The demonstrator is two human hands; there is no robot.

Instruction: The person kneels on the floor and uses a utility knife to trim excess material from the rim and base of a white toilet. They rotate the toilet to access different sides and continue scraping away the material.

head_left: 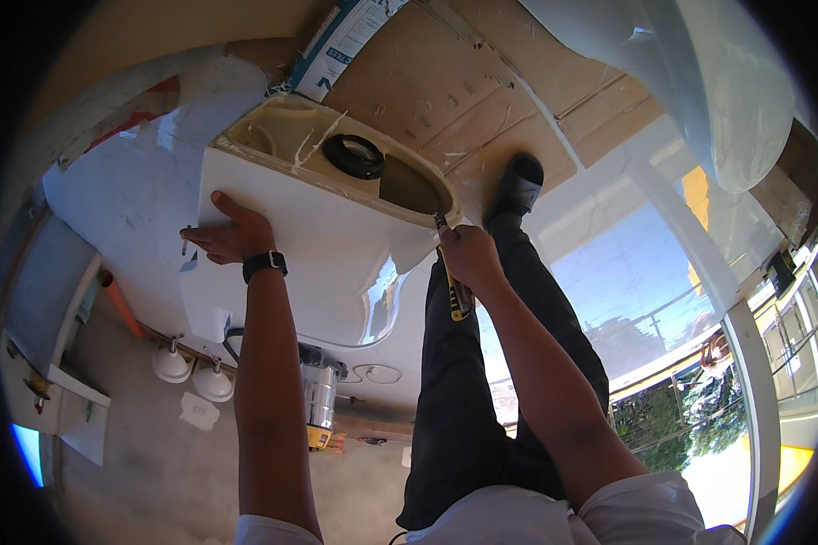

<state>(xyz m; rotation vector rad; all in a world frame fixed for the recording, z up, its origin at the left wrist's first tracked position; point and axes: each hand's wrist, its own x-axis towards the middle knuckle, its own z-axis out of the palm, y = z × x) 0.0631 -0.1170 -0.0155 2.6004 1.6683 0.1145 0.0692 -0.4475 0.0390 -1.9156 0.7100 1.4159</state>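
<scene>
A white ceramic toilet (pixel 314 218) lies tipped over before me, its hollow underside turned up, with a black rubber ring (pixel 354 156) around the outlet. My left hand (pixel 236 232) rests on its smooth side, thumb and fingers apart. A thin whitish stick (pixel 185 238) shows by those fingertips; I cannot tell whether it is held. Closed around a yellow-and-black utility knife (pixel 460 295), my right hand (pixel 471 257) is at the near right end of the base. The knife's tip reaches the rim there, and the fingers partly cover the tool.
Cardboard sheets (pixel 427 91) cover the floor beyond the toilet, where a blue-and-white box (pixel 341 45) stands. Another white glossy ceramic piece (pixel 700 82) is at upper right. My shoe (pixel 520 182) is beside the base. White lamp-like fixtures (pixel 213 381) and a yellow-ended tool (pixel 318 436) appear at lower left.
</scene>
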